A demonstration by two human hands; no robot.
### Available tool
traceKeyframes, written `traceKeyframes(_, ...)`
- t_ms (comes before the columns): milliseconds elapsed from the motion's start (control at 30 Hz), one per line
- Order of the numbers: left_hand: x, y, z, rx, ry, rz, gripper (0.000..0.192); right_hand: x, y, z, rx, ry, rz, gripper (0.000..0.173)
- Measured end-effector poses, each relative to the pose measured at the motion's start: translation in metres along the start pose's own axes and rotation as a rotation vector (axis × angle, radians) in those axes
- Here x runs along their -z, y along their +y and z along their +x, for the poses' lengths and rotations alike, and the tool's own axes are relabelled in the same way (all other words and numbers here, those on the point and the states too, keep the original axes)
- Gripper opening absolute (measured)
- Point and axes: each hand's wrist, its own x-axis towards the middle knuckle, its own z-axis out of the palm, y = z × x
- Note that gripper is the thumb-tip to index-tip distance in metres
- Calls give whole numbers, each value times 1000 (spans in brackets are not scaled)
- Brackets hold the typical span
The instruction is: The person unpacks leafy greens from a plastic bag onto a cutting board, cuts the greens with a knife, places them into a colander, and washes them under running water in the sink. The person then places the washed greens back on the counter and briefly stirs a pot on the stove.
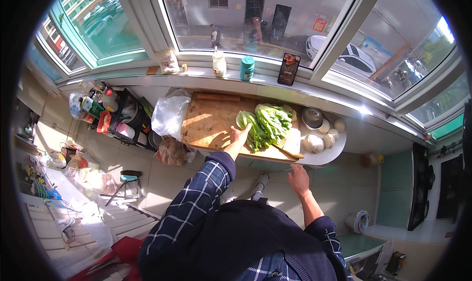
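Two heads of leafy green lettuce [273, 123] lie side by side on a wooden cutting board [206, 124]. My left hand [240, 134] touches the left lettuce, its thumb resting on the leaves; whether the fingers grip it is hidden. My right hand [299, 178] is off the board's near edge with its fingers apart and nothing in it. Close above that hand, a knife with a wooden handle [294, 154] lies at the board's near right corner, its blade pointing up and left beside the lettuce. A wooden rolling pin [218, 96] rests along the far edge.
A metal bowl [312, 118] and several white round items [329, 141] stand on the white surface to the right. A clear plastic bag [169, 115] covers the board's left end. The windowsill holds a phone [288, 69], a teal jar [247, 68] and a white jar [219, 63].
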Motion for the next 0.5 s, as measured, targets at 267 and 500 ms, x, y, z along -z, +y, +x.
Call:
traceKeyframes(267, -38, 34, 29, 141, 129, 47, 114, -54, 55, 105, 107, -99, -209, 45)
traceKeyframes(500, 18, 49, 48, 239, -163, -279, 48, -44, 39, 101, 21, -227, -74, 41)
